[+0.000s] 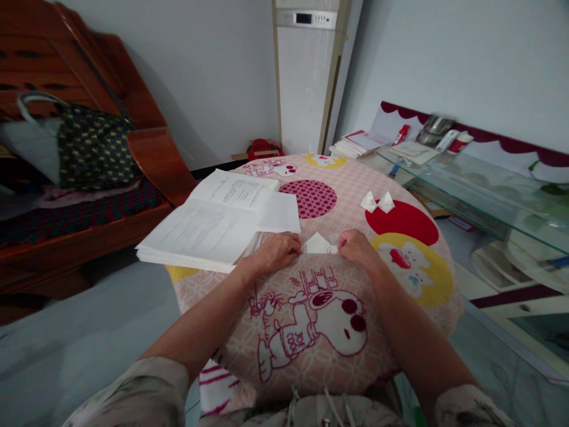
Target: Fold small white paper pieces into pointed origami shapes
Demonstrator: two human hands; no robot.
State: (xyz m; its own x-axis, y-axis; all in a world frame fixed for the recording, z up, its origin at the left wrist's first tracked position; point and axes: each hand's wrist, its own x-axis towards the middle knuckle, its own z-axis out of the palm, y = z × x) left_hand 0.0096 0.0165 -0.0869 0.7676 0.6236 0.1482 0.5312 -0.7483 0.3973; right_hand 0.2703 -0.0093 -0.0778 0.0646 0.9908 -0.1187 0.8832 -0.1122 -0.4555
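A small piece of white paper, folded to a point at its far side, lies at the near part of the round table between my two hands. My left hand is closed at the paper's left edge, fingers curled and pinched. At the right edge, my right hand pinches the paper between thumb and fingers. Fingertips partly hide both edges. Farther right on the cloth stand two folded white paper shapes, one beside the other. A thick open book lies left of my left hand, with a loose white sheet against it.
The round table wears a patterned pink cloth that hangs over its near edge. To the right is a glass-topped stand with stacked papers and a metal container. A wooden bench at left bears a patterned bag.
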